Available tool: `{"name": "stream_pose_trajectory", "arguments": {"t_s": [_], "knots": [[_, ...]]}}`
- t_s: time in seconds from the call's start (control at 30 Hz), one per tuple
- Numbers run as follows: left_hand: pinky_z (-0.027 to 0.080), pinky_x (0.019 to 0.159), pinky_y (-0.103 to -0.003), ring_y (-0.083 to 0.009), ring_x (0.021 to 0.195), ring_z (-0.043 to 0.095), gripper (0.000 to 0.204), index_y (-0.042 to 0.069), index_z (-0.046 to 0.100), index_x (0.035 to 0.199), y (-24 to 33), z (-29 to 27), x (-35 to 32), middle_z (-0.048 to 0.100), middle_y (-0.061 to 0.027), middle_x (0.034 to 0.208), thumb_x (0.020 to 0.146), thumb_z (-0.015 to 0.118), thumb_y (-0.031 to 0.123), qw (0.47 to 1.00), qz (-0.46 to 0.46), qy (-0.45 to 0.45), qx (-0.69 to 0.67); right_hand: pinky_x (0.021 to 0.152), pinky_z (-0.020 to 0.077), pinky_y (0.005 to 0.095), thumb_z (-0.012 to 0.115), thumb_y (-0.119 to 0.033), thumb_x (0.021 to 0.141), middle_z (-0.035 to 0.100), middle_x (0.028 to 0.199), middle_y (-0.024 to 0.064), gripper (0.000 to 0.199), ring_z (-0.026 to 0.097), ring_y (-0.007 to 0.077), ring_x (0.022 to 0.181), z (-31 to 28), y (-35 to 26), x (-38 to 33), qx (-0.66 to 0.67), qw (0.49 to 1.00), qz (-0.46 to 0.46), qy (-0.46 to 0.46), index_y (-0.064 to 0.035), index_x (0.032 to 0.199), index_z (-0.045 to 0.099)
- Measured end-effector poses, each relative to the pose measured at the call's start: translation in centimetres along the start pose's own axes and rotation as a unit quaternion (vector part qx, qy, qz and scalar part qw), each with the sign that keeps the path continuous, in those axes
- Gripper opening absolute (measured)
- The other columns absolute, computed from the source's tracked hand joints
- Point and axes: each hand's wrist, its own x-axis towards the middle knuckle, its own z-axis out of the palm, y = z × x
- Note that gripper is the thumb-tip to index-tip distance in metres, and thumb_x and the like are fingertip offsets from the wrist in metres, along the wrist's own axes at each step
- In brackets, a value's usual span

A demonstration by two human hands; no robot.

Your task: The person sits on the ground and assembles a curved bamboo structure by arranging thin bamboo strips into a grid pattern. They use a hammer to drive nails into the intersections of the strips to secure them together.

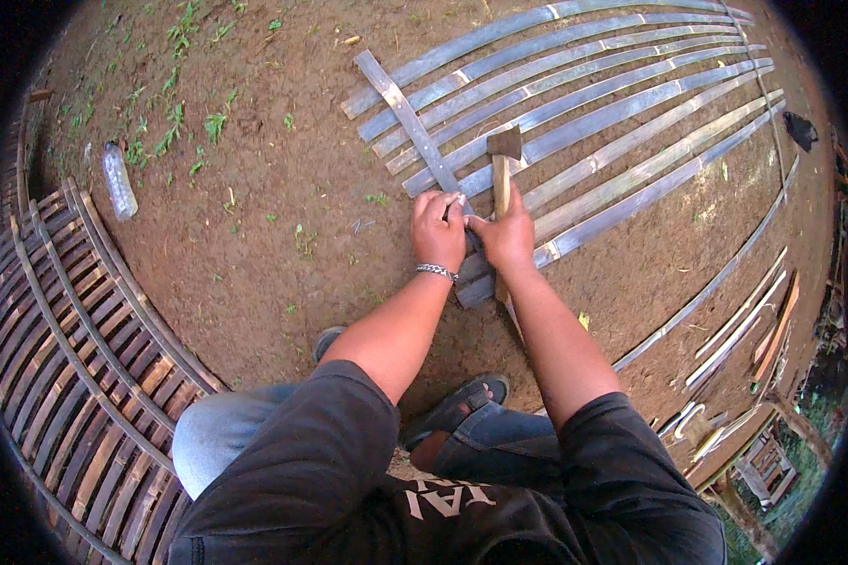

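Several grey split-bamboo slats (622,108) lie side by side on the soil, and a crosswise slat (415,127) rests over their near ends. Low over that crosspiece, my left hand (438,229) is closed in a pinch; whatever sits between its fingertips is too small to make out. A hatchet (502,179) stands beside it, its dark metal head pointing away from me. My right hand (509,234) wraps round the wooden handle, and the lower handle end shows beneath it. The two hands nearly meet above the crosspiece.
To the left stands a finished-looking slatted bamboo panel (89,348). A clear plastic bottle (119,181) lies beyond it. Some thin nails (361,225) are on the dirt left of my hands. Loose bamboo strips (740,325) lie at the right.
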Motion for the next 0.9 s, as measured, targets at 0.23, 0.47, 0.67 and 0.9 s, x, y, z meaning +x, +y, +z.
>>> {"name": "stream_pose_trajectory", "arguments": {"t_s": [0.23,0.47,0.67,0.9], "knots": [[0.051,0.083,-0.042,-0.0323,0.092,0.063,0.012,0.002,0.071,0.092,-0.3,0.6,0.0,0.066,-0.0161,0.095,0.088,0.07,0.013,0.999,0.006,0.027,0.027,0.09,0.0533,0.0459,0.092,-0.019,0.063,0.067,0.115,0.0272,0.096,0.067,0.0412,0.106,-0.1,-0.5,-0.1,0.003,1.0,0.006,-0.006,-0.0038,0.145,0.044],[0.051,0.084,-0.043,-0.0336,0.093,0.063,0.01,0.003,0.071,0.09,-0.1,0.6,0.1,0.066,-0.0157,0.093,0.086,0.071,0.011,0.999,0.013,0.033,0.041,0.088,0.0532,0.0466,0.092,-0.018,0.063,0.068,0.112,0.0266,0.098,0.066,0.0427,0.104,0.5,0.7,0.1,0.002,0.999,-0.038,0.019,-0.0043,0.146,0.042],[0.051,0.083,-0.044,-0.0342,0.092,0.064,0.007,0.004,0.07,0.088,-0.5,1.2,0.2,0.066,-0.0148,0.094,0.086,0.071,0.01,0.996,0.051,0.054,0.057,0.089,0.0528,0.0474,0.088,-0.018,0.068,0.068,0.112,0.0266,0.09,0.065,0.0444,0.105,-0.4,0.2,-0.1,-0.006,1.0,-0.026,0.004,-0.0036,0.144,0.042],[0.05,0.084,-0.045,-0.0353,0.093,0.063,0.006,0.004,0.068,0.088,-0.5,0.8,-0.1,0.066,-0.0144,0.096,0.084,0.069,0.008,0.997,0.036,0.052,0.048,0.089,0.0509,0.0501,0.063,-0.01,0.088,0.063,0.112,0.029,0.052,0.063,0.0476,0.105,-6.3,-0.1,-4.2,0.049,0.988,-0.124,-0.081,-0.0031,0.135,0.044]]}}
